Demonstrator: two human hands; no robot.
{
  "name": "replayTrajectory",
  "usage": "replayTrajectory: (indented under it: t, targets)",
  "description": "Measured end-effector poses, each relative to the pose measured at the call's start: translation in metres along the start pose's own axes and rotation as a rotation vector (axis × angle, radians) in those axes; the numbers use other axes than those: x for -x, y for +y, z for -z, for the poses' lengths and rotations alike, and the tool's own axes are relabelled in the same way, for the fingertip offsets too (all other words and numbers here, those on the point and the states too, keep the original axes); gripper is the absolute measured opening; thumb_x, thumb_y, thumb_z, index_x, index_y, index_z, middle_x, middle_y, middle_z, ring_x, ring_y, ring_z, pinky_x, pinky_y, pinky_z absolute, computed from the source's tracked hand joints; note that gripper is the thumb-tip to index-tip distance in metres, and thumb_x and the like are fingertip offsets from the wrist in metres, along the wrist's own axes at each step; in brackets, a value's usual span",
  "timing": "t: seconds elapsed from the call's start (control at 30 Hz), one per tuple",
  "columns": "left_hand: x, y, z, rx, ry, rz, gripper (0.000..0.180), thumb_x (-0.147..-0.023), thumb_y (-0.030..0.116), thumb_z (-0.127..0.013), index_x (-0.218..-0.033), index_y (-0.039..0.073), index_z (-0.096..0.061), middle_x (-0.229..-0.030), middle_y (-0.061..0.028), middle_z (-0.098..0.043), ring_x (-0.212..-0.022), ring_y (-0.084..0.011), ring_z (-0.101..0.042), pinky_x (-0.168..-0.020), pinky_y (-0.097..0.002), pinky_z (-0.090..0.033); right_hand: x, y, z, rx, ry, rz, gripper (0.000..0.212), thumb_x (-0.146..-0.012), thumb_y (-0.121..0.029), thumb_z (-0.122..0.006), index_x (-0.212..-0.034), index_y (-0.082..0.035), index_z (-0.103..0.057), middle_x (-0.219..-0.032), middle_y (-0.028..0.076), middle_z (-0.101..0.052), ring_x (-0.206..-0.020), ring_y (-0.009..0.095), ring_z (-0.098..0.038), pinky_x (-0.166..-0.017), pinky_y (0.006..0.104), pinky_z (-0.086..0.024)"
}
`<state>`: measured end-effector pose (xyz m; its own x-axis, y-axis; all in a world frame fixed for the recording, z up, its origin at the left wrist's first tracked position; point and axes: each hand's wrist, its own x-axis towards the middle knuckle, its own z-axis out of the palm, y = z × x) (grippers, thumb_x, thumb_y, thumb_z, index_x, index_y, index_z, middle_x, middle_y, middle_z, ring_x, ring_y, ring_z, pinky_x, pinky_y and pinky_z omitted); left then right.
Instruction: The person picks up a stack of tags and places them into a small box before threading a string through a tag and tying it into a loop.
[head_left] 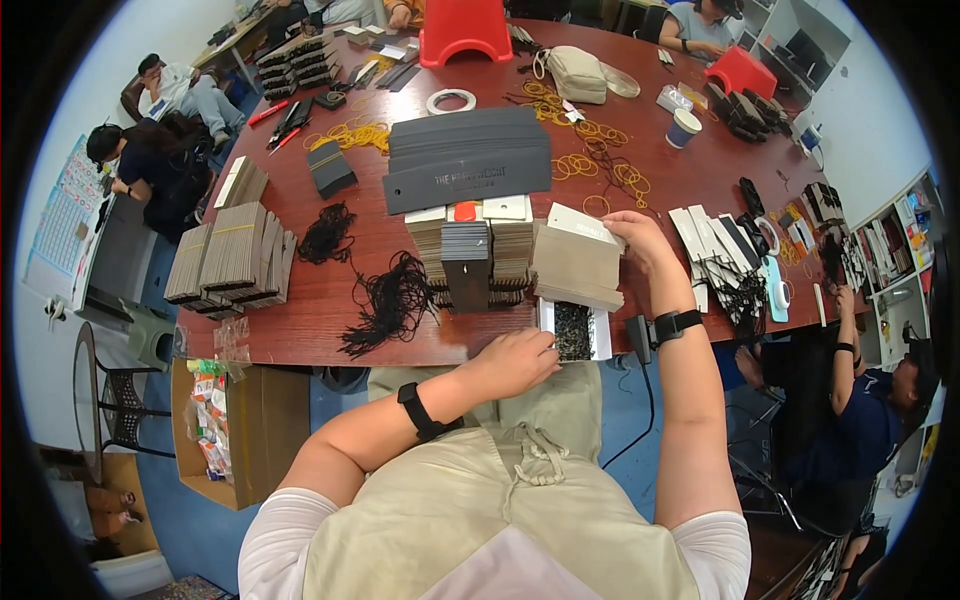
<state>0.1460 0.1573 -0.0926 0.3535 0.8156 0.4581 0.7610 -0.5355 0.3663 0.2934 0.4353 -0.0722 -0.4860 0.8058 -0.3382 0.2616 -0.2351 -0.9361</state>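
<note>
My right hand (642,240) has its thumb and fingers closed at the right corner of a white card (580,224) on top of a thick card stack (576,268). Near the table's front edge, my left hand (515,360) is curled with its fingertips together, beside a small white box (602,335) holding tiny black pieces. Whatever lies between those fingertips is too small to make out. Left of the card stack stands a narrow dark block of cards (466,265), in front of more upright stacks. Wide dark grey printed cards (470,150) lie fanned behind them.
Black cord bundles (390,300) and banded card stacks (235,255) lie to the left. White tags with black cords (715,250) lie right. Yellow rubber bands (360,135), a paper cup (683,128) and a beige bag (578,75) are farther back. Other people sit around the table.
</note>
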Motion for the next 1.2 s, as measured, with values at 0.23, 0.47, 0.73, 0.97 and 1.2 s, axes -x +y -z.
replayTrajectory:
  t: [0.23, 0.47, 0.73, 0.97, 1.2]
  targets:
    - [0.002, -0.002, 0.001, 0.000, -0.005, 0.013, 0.017, -0.079, 0.018, -0.066, -0.078, 0.005, -0.056, -0.084, -0.0080, -0.050, -0.077, -0.0259, -0.054, -0.064, -0.0363, -0.049, 0.017, -0.014, -0.016, 0.567, 0.224, 0.525, 0.029, -0.080, -0.025, -0.069, -0.099, -0.003, -0.066, -0.093, 0.009, -0.065, -0.089, 0.023, -0.060, -0.078, 0.0349, -0.047]
    - [0.002, -0.001, 0.002, 0.019, -0.006, 0.020, 0.016, -0.079, 0.018, -0.066, -0.079, 0.004, -0.057, -0.084, -0.0080, -0.050, -0.078, -0.0261, -0.055, -0.064, -0.0375, -0.050, 0.113, -0.028, -0.066, 1.309, 0.052, 0.932, 0.088, -0.059, -0.039, -0.080, -0.135, -0.012, -0.044, -0.134, 0.021, -0.042, -0.126, 0.039, -0.037, -0.106, 0.0477, -0.031]
    - [0.001, 0.000, 0.000, 0.028, 0.001, 0.023, 0.016, -0.078, 0.018, -0.067, -0.078, 0.005, -0.057, -0.084, -0.0080, -0.051, -0.078, -0.0264, -0.055, -0.063, -0.0381, -0.050, 0.097, -0.021, -0.062, 1.036, -0.016, 0.799, 0.092, -0.052, -0.032, -0.085, -0.132, -0.011, -0.046, -0.115, 0.016, -0.050, -0.110, 0.035, -0.047, -0.095, 0.0425, -0.041]
    - [0.002, 0.001, -0.001, 0.022, -0.011, -0.001, 0.018, -0.079, 0.020, -0.066, -0.078, 0.005, -0.057, -0.085, -0.0086, -0.051, -0.078, -0.0269, -0.055, -0.063, -0.0381, -0.049, 0.096, -0.018, -0.069, 1.126, 0.004, 0.690, 0.096, -0.054, -0.040, -0.084, -0.135, -0.008, -0.043, -0.124, 0.018, -0.046, -0.114, 0.035, -0.044, -0.098, 0.0445, -0.037]
    - [0.000, 0.001, 0.000, 0.024, -0.042, -0.004, 0.019, -0.079, 0.021, -0.066, -0.077, 0.005, -0.055, -0.084, -0.0084, -0.050, -0.078, -0.0267, -0.055, -0.064, -0.0384, -0.049, 0.095, -0.008, -0.069, 1.304, 0.155, 0.937, 0.106, -0.054, -0.063, -0.075, -0.137, -0.008, -0.041, -0.134, 0.021, -0.039, -0.124, 0.039, -0.036, -0.104, 0.0572, -0.025]
